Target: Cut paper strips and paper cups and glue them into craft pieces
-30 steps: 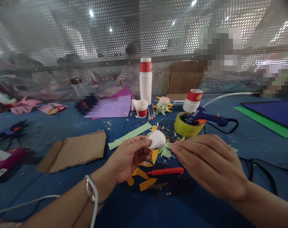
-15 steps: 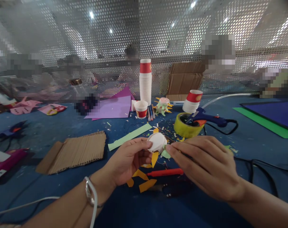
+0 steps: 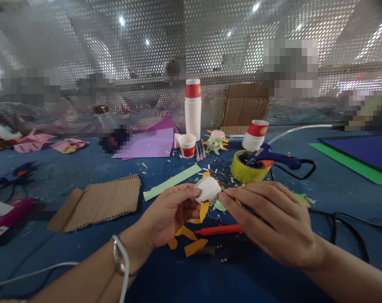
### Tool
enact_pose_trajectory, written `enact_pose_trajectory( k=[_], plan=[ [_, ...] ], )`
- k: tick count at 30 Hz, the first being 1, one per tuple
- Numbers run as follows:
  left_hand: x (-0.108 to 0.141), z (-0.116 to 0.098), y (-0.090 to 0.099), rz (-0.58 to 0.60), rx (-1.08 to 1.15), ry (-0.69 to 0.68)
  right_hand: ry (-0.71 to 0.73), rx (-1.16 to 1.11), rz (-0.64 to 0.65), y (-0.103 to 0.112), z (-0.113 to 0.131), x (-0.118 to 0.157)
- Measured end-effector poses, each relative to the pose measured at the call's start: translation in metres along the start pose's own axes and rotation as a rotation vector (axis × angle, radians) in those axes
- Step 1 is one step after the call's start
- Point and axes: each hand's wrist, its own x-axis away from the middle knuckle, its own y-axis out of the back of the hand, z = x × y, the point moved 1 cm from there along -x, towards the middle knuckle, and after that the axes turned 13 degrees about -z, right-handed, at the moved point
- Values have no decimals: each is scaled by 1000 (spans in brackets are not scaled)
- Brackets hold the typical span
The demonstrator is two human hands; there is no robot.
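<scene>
One round white paper piece (image 3: 208, 188) with yellow-orange paper petals (image 3: 204, 211) is up over the blue tabletop (image 3: 191, 282), left hand (image 3: 167, 214) fingers pinching it, right hand (image 3: 273, 223) fingers pressed together at its edge, can't tell around what tho.

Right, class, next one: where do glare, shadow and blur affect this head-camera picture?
Head view: white light spots glare at the perforated screen; head view: shapes beyond that screen look hazy, some pixelated; head view: the blue table darkens at the bottom, where a dark-handled tool nearly vanishes; head view: the left hand and white paper piece look fairly clear.
</scene>
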Motion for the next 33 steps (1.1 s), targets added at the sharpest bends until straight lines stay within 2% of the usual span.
enact_pose_trajectory(
  k=[4, 9, 13, 15, 17, 20, 24, 28, 33],
  plan=[
    [-3, 0, 2, -33, 20, 0, -63, -26, -6, -2, -1, 3],
    [-6, -1, 3, -87, 50, -2, -272, -78, -63, -4, -6, 3],
    [-5, -5, -2, -203, 97, -21, -396, -43, -28, -12, -16, 9],
    [-5, -6, -3, -267, 125, -38, -424, -53, 65, -18, -22, 15],
    [-6, -6, -3, -291, 145, -77, -444, -102, 210, -23, -24, 20],
    [-9, -5, 0, -287, 142, -136, -457, -133, 435, -27, -23, 26],
    [-9, -4, 1, -281, 128, -166, -476, -109, 638, -30, -17, 27],
    [-8, -5, 0, -277, 131, -173, -489, -63, 736, -33, -15, 24],
    [-7, -6, -1, -299, 141, -166, -519, -58, 711, -33, -18, 24]
  ],
)
